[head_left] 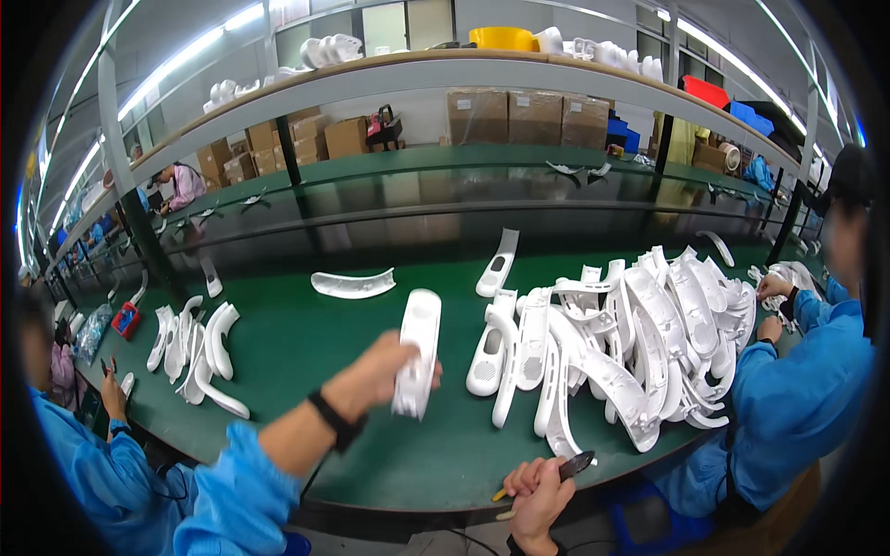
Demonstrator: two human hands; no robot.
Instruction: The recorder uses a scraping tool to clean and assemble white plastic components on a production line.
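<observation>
Wrapped about the middle of a long white plastic part with a rounded top end [422, 320], the person's left hand [373, 371] was closed firmly, with fingertips showing past the part's right edge. That part stood nearly upright in the grip, over the near middle of the work surface; whether its lower end touched the surface could not be told. A black band [336, 419] circled the left wrist, below a pushed-up blue sleeve [243, 491].

Near the table's front edge, the person's right hand [540, 500] was curled tight around a hand tool with yellow handles and a dark head [577, 465]. The head pointed up and to the right, just by the lowest pieces of a large heap of curved white plastic parts [691, 296]. How far the tool's handles were spread could not be made out.

Beneath lay a green-topped table [297, 408]. Beyond the left hand, a single curved white shell [352, 284] rested crosswise, and farther right a white piece with a dark oval opening [508, 246] leaned toward the heap. A smaller cluster of curved white parts [197, 357] lay well to the left, with a red bin holding blue items [135, 324] past it.

On either side sat a co-worker in blue, one at the right [788, 389] and one at the left [88, 473]. Above the table's far side ran a long shelf [408, 69] bearing a yellow tub [503, 39] and more white pieces, with brown cardboard boxes [534, 119] stacked behind.
</observation>
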